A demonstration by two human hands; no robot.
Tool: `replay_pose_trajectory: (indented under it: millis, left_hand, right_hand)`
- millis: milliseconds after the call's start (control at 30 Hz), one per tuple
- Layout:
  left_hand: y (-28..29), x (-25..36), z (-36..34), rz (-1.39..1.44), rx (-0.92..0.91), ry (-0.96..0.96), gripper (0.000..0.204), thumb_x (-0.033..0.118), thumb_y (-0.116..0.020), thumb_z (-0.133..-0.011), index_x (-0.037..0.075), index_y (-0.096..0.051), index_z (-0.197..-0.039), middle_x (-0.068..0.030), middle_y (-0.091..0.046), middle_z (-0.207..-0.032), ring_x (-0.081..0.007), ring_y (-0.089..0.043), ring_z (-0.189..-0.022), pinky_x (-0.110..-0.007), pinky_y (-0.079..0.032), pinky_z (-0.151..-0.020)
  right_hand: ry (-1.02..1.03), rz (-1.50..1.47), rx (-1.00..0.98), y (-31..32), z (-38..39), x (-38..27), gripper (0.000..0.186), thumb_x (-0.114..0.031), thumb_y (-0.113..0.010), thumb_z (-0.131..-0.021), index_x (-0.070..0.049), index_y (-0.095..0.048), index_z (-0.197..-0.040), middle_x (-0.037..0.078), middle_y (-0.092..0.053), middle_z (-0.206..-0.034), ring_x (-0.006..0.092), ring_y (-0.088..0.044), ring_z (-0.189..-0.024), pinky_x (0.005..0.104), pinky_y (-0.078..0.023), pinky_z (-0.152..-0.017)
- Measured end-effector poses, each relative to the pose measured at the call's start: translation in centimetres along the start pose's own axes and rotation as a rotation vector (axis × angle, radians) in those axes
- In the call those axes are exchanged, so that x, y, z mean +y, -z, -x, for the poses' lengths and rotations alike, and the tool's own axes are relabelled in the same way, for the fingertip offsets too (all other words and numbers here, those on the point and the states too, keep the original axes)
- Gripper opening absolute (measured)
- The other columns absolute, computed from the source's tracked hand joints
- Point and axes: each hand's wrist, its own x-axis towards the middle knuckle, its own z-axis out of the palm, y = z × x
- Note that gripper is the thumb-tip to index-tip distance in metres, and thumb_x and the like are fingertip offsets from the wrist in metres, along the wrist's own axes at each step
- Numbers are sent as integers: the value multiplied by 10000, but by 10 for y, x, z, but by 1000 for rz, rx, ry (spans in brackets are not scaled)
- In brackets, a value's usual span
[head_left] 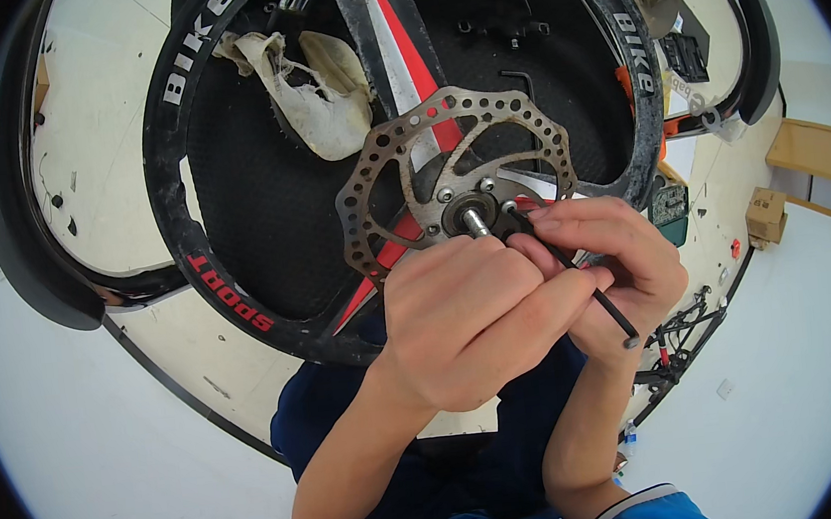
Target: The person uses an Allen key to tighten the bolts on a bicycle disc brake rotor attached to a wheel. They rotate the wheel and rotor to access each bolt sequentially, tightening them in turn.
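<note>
My hands are together now, left (pixel 471 319) and right (pixel 626 259) closed on the black hex key (pixel 614 312). Its shaft slants from beside the axle (pixel 475 222) rightward and back toward me; the brake disc (pixel 456 160) lies just ahead. Right fingertips sit nearer that bolt (pixel 509 207); whether the tip's seated, I can't quite tell.

A soiled, off-white cloth (pixel 326 108) lies crumpled on a black textured mat (pixel 256 210). Toward the right, a small brown cardboard box (pixel 765 216) sits near a pale wooden shelf (pixel 816 154), with a dark green case (pixel 674 233) farther in. Thick curved black rails (pixel 18 188) stand at far left and right.
</note>
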Motion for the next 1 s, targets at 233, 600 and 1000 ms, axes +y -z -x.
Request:
replay_pose_trajectory:
  millis: [233,600,1000]
  left_hand:
    - [6,3,-5,-15,-55,6,240,86,-737,-747,85,-785,-982,20,-495,-683,-118,-518,-547,-246,-395,-467]
    - [22,18,-4,-99,-135,31,343,-2,-814,-682,153,-802,-988,42,-469,-653,-122,-493,-506,-235,-408,-488]
    - [24,2,-6,-123,1,42,324,-36,-732,-681,68,-784,-984,15,-554,-618,-134,-492,-483,-239,-406,-467]
  right_hand:
    - [1,-52,-25,1,-1,-2,277,83,-809,-676,10,-778,-941,136,-764,-904,228,-739,-797,287,-555,-677]
    - [-102,-197,160,-21,2,-16,263,129,-846,-674,34,-736,-893,159,-774,-926,222,-745,-796,269,-568,-702]
    - [-108,-248,157,-46,1,-13,250,98,-807,-710,48,-743,-946,178,-773,-939,235,-763,-852,304,-597,-767]
